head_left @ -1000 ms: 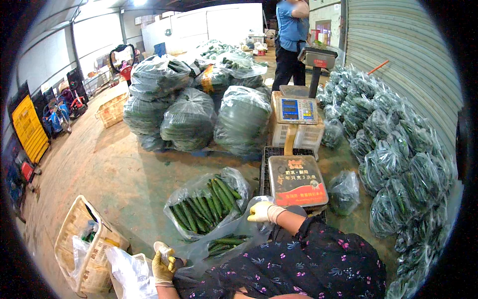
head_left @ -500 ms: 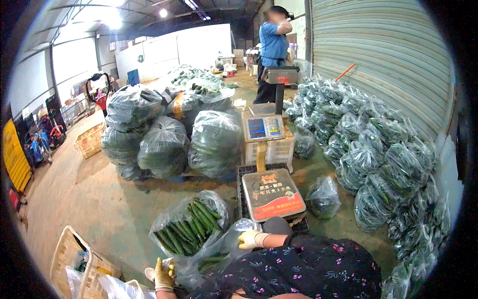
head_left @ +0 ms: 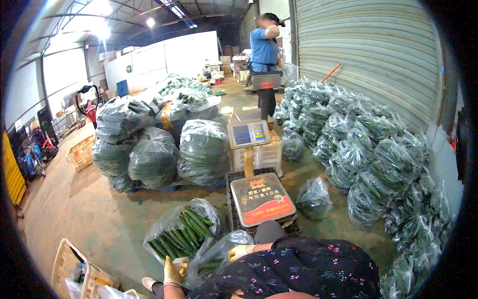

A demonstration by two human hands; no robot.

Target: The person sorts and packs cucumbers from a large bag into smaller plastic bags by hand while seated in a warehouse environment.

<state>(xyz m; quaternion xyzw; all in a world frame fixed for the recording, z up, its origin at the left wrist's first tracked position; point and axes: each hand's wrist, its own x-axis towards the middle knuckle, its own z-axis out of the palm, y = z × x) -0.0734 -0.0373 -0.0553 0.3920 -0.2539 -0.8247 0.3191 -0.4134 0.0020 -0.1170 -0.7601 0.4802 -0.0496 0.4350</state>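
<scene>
The left hand (head_left: 174,270) is rising palm-inward, fingers half curled; whether it is gripping film, I cannot tell. The right hand (head_left: 241,252) is reaching inward, knuckles bent, resting against the near bag (head_left: 224,247), its grip unclear. Just beyond the left hand, the nearer one, cucumbers (head_left: 185,232) are lying in the open bag (head_left: 213,212), long axes slanting away leftward. The scale (head_left: 264,198) is standing farther right.

Two gloved hands (head_left: 173,272); two open cucumber bags (head_left: 181,230) nearby; one co-worker (head_left: 264,47).
</scene>
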